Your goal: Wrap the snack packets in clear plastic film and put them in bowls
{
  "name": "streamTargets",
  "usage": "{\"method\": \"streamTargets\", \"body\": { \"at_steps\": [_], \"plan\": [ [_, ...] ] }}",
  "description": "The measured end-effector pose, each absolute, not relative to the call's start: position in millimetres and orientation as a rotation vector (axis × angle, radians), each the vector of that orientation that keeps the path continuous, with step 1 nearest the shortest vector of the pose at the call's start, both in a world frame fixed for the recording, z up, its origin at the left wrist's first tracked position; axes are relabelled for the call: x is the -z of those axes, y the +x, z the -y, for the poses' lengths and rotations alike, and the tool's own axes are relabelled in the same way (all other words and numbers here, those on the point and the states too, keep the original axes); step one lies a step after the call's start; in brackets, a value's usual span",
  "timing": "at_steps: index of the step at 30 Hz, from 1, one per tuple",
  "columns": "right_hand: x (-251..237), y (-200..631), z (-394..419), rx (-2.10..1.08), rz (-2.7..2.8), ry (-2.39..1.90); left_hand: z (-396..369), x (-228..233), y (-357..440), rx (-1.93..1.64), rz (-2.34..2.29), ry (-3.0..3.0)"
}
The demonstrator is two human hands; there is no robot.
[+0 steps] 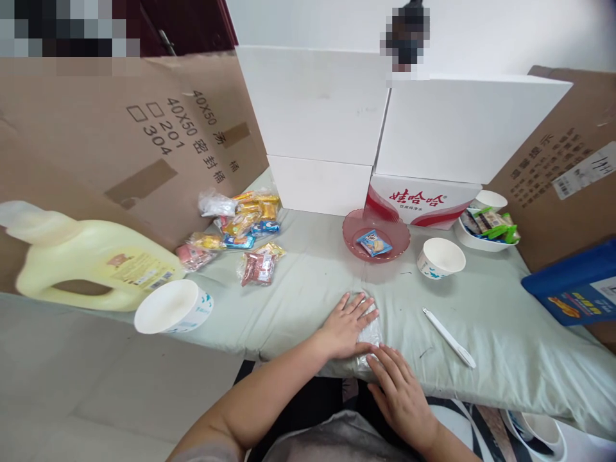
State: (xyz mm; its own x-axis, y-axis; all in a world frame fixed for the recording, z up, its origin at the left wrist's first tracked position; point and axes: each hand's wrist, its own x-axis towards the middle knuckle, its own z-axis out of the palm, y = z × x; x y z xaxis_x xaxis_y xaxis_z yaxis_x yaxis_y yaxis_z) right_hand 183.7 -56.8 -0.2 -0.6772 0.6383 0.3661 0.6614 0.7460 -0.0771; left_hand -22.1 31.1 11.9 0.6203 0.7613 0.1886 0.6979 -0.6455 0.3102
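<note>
A clear, crinkled plastic packet [370, 333] lies near the front edge of the cloth-covered table. My left hand [347, 326] rests flat across its left side, fingers spread. On the packet's lower right lie the fingertips of my right hand [402, 388], stretched out and not wrapped round anything. Both hands partly hide the packet, and its contents cannot be made out. Beyond them, a pink translucent bowl [351, 232] holds a blue snack packet [374, 243]. To the right of my hands lies a white utility knife [449, 337], apart from them.
Wrapped snacks [250, 218] are heaped at the left, by a yellow detergent jug [96, 256] and a paper bowl [176, 308]. At the right stand another paper bowl [440, 258], a white dish [481, 239] with green packets, and a blue container [572, 282]. White boxes [312, 109] line the back.
</note>
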Motion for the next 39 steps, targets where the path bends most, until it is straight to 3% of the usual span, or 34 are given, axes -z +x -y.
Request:
{"method": "streamTargets", "body": {
  "at_steps": [11, 15, 23, 30, 39],
  "plan": [
    [1.9, 180.0, 53.2, -0.104, 2.523, -0.985, -19.9, -27.2, -32.4, -0.634, -1.238, 2.611],
    [-1.9, 179.8, 53.9, -0.093, 2.444, -0.997, -3.0, -31.4, -41.4, -0.721, -1.026, 2.551],
    [-24.1, 172.7, 20.9, -0.458, 2.28, -1.032, 4.5, -24.1, -51.7, -0.83, -0.976, 2.197],
    [-12.7, 146.7, -42.8, -0.284, 2.287, -1.407, -4.3, -10.2, -42.1, -0.955, -1.155, 1.891],
    [-4.9, 124.8, -49.4, -0.074, 2.365, -1.663, -3.2, -12.4, -38.6, -1.021, -1.272, 2.163]
  ]
}}
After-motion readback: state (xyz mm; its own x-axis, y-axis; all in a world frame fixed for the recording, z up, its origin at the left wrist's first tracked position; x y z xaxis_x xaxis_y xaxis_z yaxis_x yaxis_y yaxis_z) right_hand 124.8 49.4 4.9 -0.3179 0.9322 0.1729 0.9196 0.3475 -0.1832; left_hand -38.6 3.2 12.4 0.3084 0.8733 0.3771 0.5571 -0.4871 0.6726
